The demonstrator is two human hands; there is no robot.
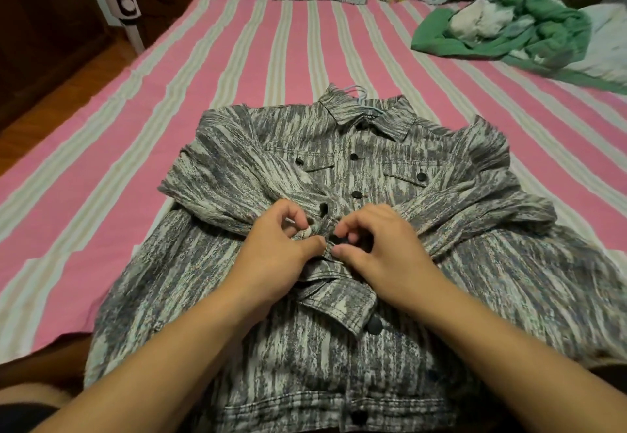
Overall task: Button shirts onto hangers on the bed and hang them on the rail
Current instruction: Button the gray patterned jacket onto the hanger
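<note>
Both hands work at the front placket of a grey streaked shirt (pixel 237 167) lying on the bed (pixel 237 59).

The left hand (pixel 278 246) and right hand (pixel 376 246) meet at mid-chest, fingers curled, pinching the shirt's front edge around a button. The shirt lies flat, collar away, sleeves folded across; a pale blue hanger (pixel 359 93) hook shows at the collar. Green clothes (pixel 529 25) lie heaped at the far right.

Hanger (pixel 360 98) mostly hidden under shirt (pixel 237 167) collar; shirt hem cut by bottom edge.
</note>
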